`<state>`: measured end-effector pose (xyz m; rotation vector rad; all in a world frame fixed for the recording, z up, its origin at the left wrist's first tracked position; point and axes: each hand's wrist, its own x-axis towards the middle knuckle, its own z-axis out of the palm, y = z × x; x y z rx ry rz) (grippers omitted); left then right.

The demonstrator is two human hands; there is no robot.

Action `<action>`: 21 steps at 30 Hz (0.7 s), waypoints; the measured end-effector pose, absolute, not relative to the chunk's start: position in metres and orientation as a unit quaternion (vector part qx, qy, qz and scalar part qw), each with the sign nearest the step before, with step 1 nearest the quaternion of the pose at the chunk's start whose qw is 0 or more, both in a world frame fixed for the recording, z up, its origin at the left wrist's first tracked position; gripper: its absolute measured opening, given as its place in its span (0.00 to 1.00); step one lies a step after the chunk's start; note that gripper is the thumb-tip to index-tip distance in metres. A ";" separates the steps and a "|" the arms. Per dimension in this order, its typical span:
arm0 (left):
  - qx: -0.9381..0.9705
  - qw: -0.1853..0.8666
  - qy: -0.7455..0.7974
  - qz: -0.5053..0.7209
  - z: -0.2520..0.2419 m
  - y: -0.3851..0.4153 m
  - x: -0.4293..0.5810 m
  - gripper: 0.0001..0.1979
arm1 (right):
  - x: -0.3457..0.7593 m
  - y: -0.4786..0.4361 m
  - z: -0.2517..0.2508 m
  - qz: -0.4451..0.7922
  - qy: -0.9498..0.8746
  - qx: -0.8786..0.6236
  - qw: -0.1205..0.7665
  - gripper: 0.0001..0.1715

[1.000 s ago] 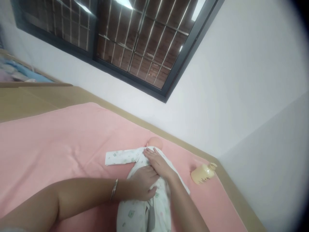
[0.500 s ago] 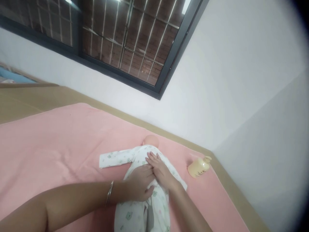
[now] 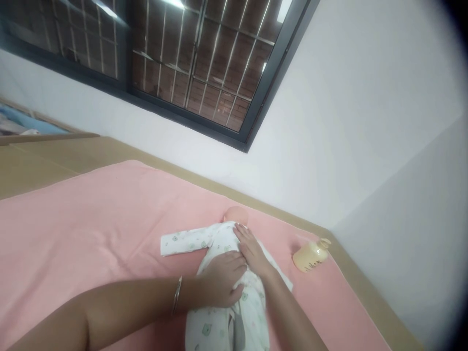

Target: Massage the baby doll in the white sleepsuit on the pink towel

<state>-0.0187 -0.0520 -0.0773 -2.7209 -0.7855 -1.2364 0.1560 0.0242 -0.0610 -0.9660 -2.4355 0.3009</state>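
A doll dressed in a white romper (image 3: pixel 206 329) with small green prints lies on a pink blanket (image 3: pixel 91 219). Its bald head (image 3: pixel 236 213) shows at the far end, and one sleeve stretches out to the left. My left hand (image 3: pixel 224 279), with a silver bangle at the wrist, rests on the middle of the romper, fingers extended. Flat on the upper part, close to the neck, lies my right hand (image 3: pixel 252 248) with its fingers stretched. The two hands touch or nearly touch. An opening shows between the romper's legs at the bottom edge.
A cream pump bottle (image 3: pixel 310 255) lies or leans near the blanket's right edge. Tan matting (image 3: pixel 51 156) borders the blanket along a white wall (image 3: pixel 310 161). Above is a dark-framed window (image 3: pixel 193 73) with metal bars. A blue item (image 3: pixel 40 124) shows far left.
The whole view has shifted, so everything sits slightly farther right. My right hand has slid a little up the romper toward the head; my left hand stays at about the same spot.
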 end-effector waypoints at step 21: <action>-0.869 0.084 -0.260 -0.413 -0.077 -0.052 -0.022 0.20 | 0.156 0.037 -0.049 0.111 -0.906 -0.356 0.201 0.33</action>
